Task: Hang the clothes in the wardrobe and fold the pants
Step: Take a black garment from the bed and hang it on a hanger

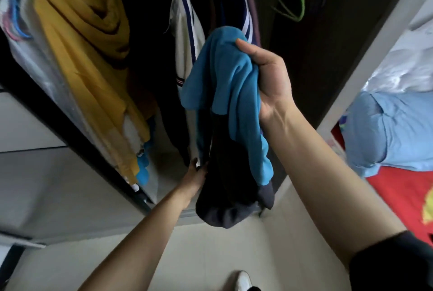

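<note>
My right hand (264, 75) is raised in front of the open wardrobe and grips the bunched top of a blue garment (225, 84). It hangs down and ends in a dark navy part (229, 199). Lower down, my left hand (195, 174) reaches to the dark part's left edge and pinches it; its fingers are partly hidden behind the cloth. Behind the garment hang a white jacket with navy stripes (185, 23) and a mustard yellow garment (84, 40).
A green hanger (297, 7) hangs bare in the dark right part of the wardrobe. The white wardrobe door edge (375, 61) stands at right. Beyond it lies a bed with a light blue shirt (393, 131) on a red cover (403, 197). A foot in a white slipper (243, 279) shows below.
</note>
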A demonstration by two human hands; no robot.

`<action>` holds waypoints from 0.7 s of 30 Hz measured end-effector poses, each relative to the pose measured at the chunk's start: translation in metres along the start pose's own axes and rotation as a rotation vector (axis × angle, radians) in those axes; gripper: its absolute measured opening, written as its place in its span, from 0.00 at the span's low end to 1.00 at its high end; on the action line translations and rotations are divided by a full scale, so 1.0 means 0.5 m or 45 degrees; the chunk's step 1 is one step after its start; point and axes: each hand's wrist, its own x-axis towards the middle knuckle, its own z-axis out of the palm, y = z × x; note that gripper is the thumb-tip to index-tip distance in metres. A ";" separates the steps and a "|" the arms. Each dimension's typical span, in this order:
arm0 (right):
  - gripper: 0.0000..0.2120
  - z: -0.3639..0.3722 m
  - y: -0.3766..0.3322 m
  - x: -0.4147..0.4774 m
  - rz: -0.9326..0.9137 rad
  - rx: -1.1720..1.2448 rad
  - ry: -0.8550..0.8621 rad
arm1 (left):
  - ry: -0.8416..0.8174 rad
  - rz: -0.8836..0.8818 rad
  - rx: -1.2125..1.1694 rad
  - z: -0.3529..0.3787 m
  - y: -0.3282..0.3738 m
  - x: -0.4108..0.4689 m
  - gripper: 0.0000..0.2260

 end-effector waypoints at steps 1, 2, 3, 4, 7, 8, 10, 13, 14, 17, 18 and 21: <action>0.13 0.013 -0.004 0.000 -0.058 -0.012 0.018 | -0.013 -0.040 -0.024 -0.007 -0.006 0.002 0.39; 0.13 0.023 -0.004 0.003 -0.135 -0.022 0.058 | -0.027 -0.037 -0.066 -0.017 -0.017 0.004 0.43; 0.15 0.034 -0.001 0.006 -0.227 -0.024 0.095 | -0.035 -0.013 -0.080 -0.034 -0.032 0.006 0.47; 0.18 0.036 -0.003 0.012 -0.305 -0.025 0.137 | -0.053 0.019 -0.029 -0.047 -0.039 -0.003 0.49; 0.22 0.035 0.005 0.033 -0.472 -0.059 0.247 | -0.147 0.204 0.093 -0.086 -0.035 -0.028 0.26; 0.22 0.033 0.014 0.040 -0.520 -0.071 0.296 | -0.103 0.246 0.090 -0.105 -0.040 -0.025 0.18; 0.24 0.020 0.031 0.052 -0.606 -0.092 0.439 | 0.081 0.287 0.064 -0.142 -0.046 -0.018 0.17; 0.28 -0.030 0.047 0.055 -0.713 0.006 0.624 | 0.264 0.200 -0.187 -0.205 -0.039 -0.014 0.15; 0.29 -0.053 0.050 0.050 -0.743 0.067 0.641 | 0.269 0.104 -0.345 -0.230 -0.029 -0.012 0.14; 0.30 -0.113 0.068 0.032 -0.751 0.116 0.745 | 0.112 -0.142 -0.674 -0.304 0.023 -0.019 0.19; 0.31 -0.133 0.078 0.030 -0.745 0.098 0.808 | 0.059 -0.163 -0.714 -0.323 0.041 -0.024 0.20; 0.31 -0.174 0.109 0.030 -0.723 0.122 0.940 | -0.029 -0.115 -0.788 -0.354 0.091 -0.048 0.18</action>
